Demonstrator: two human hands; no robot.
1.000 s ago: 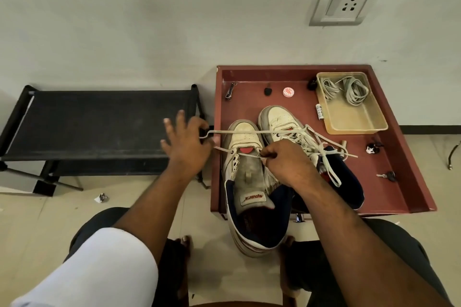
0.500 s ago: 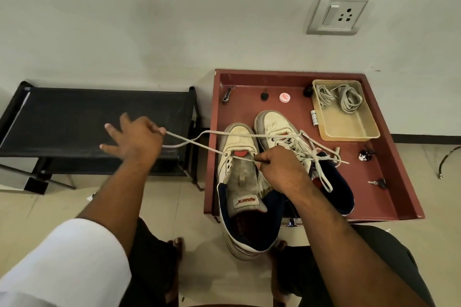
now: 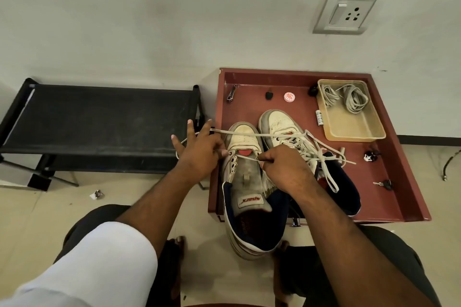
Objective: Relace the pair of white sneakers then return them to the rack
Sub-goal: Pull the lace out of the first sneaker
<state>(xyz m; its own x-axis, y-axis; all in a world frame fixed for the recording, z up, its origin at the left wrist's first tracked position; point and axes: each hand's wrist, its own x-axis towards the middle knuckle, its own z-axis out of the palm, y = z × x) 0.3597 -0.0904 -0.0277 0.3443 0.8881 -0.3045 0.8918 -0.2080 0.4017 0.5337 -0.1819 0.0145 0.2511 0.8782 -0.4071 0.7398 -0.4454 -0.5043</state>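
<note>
White sneaker [image 3: 245,154], scuffed | lace [image 3: 249,135] taut | both hands seemingly pinching.

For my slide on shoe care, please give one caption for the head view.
Both hands thread a white lace through the left white sneaker on a red-brown wooden tray.

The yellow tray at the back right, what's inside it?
The yellow tray holds a loose bundle of grey-white cord at its far end; the near half shows bare bottom. Whether anything lies under the cord cannot be seen.
</note>
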